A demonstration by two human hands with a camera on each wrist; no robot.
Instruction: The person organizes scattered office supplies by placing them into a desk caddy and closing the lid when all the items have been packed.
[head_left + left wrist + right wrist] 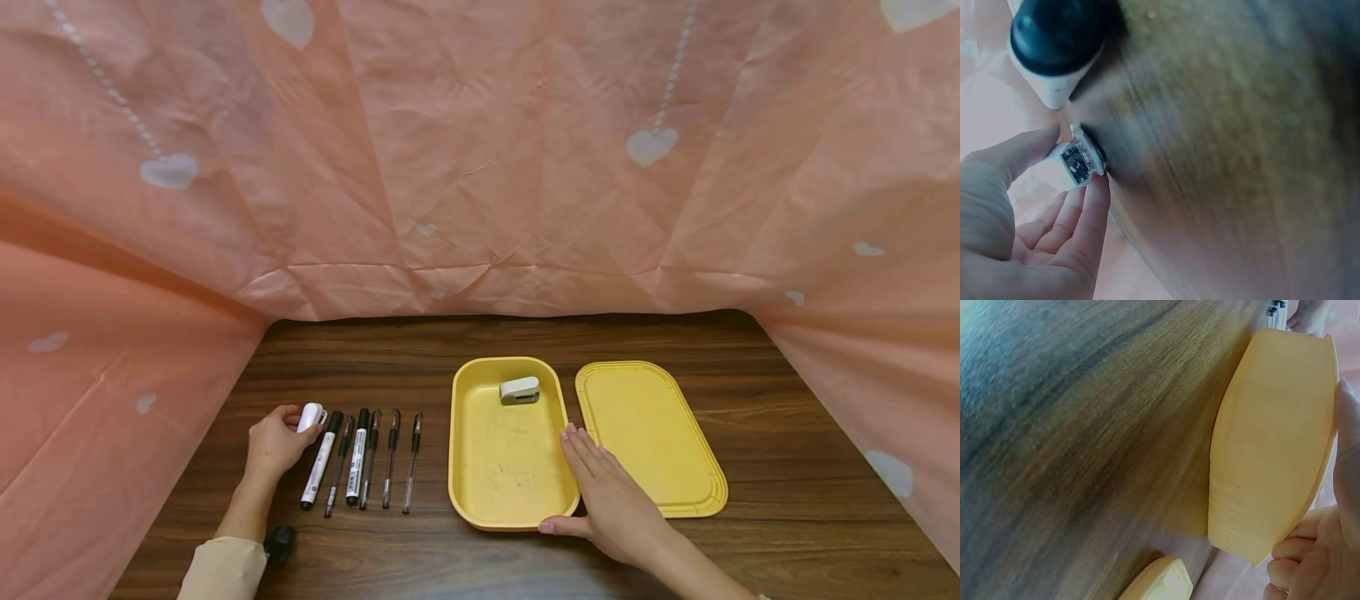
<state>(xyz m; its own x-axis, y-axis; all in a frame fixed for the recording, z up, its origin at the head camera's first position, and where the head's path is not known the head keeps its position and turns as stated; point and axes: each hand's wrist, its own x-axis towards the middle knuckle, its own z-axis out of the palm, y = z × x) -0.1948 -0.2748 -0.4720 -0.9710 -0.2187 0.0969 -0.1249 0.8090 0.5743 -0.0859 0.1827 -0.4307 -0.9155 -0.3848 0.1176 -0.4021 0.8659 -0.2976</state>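
Several pens and markers lie in a row at left; the nearest white marker (pixel 321 460) has a black cap. At the row's left end, my left hand (pixel 276 442) pinches a small white stapler-like device (pixel 310 417) between thumb and fingers. Its dark opening shows in the left wrist view, but its exact kind is unclear. My right hand (pixel 611 504) rests against the right rim of a yellow box (pixel 456 450), fingers straight along the side and thumb at the near corner. Inside the box, near its far end, sits a white and grey mini stapler (pixel 519 390).
A yellow lid (pixel 648 437) lies flat to the right of the box. Beside my left wrist is a small black object (pixel 280 546). Pink curtains (pixel 495 167) with white hearts enclose the wooden table (pixel 360 358) at the back and both sides.
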